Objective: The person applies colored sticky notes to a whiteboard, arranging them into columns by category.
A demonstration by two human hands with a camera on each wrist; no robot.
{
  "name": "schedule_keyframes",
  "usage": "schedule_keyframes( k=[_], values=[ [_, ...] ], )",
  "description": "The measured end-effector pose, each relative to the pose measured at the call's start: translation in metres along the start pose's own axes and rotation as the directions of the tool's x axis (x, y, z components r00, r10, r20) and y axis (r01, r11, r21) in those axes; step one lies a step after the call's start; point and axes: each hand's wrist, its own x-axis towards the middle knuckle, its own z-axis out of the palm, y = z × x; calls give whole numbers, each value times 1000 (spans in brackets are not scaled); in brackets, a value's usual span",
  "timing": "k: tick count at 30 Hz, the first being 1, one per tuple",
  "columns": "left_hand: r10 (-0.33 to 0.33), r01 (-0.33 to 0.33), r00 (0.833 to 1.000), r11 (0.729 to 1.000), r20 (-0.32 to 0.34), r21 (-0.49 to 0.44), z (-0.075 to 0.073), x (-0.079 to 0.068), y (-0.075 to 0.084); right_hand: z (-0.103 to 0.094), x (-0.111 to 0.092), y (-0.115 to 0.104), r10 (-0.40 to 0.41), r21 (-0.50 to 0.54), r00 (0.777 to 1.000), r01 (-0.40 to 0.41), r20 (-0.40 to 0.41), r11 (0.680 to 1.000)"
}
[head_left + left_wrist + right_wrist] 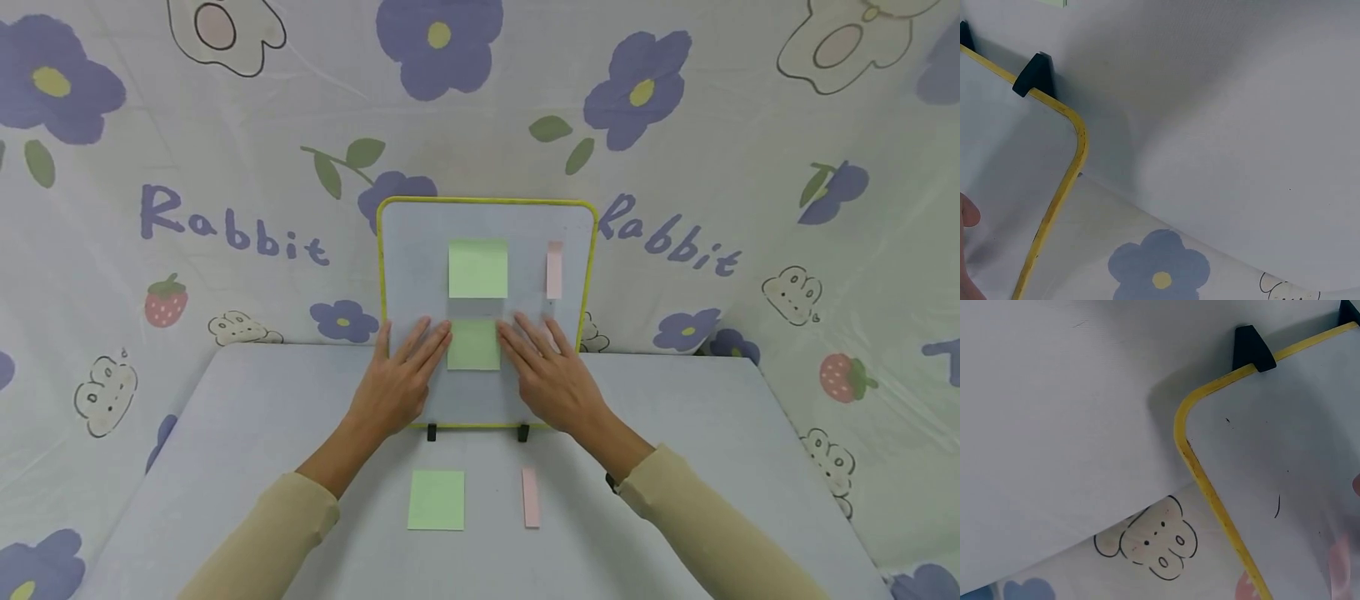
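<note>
A small whiteboard point(480, 400) with a yellow rim stands upright on the table. On it, a green sticky note point(473, 347) sits below another green sticky note point(478, 269). My left hand point(401, 379) lies over the board's left half, its straight fingers reaching the lower note's left edge. From the other side, my right hand point(555, 379) touches that note's right edge with extended fingertips. Only a bit of the left hand point(967, 215) shows in the left wrist view, and a sliver of the right hand point(1357, 485) in the right wrist view.
A narrow pink sticky note point(554, 270) is on the board's upper right. Black feet point(431, 432) support its lower edge. On the white table point(300, 400) in front lie a green sticky-note pad point(437, 500) and a pink strip pad point(530, 497). A patterned cloth point(247, 167) hangs behind.
</note>
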Motion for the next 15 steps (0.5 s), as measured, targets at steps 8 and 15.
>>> schedule_keyframes(
  k=[8, 15],
  values=[
    [-2, 2, 1000, 1000, 2, 10, -1, -2, 1, 0, -2, -2, 8, 11, 1000, -8, -19, 1000],
    [-6, 6, 1000, 1000, 7, 3, -1, -2, 2, 1, -2, -2, 19, 19, 999, -19, -30, 1000]
  ],
)
